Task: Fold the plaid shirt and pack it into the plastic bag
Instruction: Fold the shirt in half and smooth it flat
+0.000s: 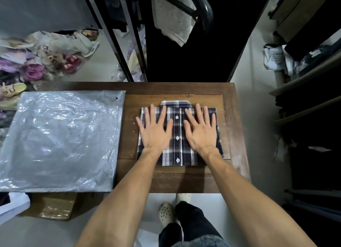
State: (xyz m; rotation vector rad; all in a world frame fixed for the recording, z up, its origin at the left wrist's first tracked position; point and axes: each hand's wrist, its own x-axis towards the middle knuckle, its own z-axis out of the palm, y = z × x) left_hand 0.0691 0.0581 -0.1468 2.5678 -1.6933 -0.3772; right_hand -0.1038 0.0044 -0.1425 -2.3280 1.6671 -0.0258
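Hands [177, 130] flat on folded plaid shirt [178, 151], collar pointing away.

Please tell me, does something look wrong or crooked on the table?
Nothing serious. The plaid shirt is folded square, both hands flat on it. The plastic bag is wrinkled and hangs past the table's left edge. Small crumbs lie left of the shirt.

Looks like I'm in a cramped clothing stockroom: dark shelves [304, 103] stacked with folded garments on the right, a clothes rack [186, 5] up top, bagged shoes [46, 62] piled upper left, cardboard box [55, 206] under my packing table [238, 136].
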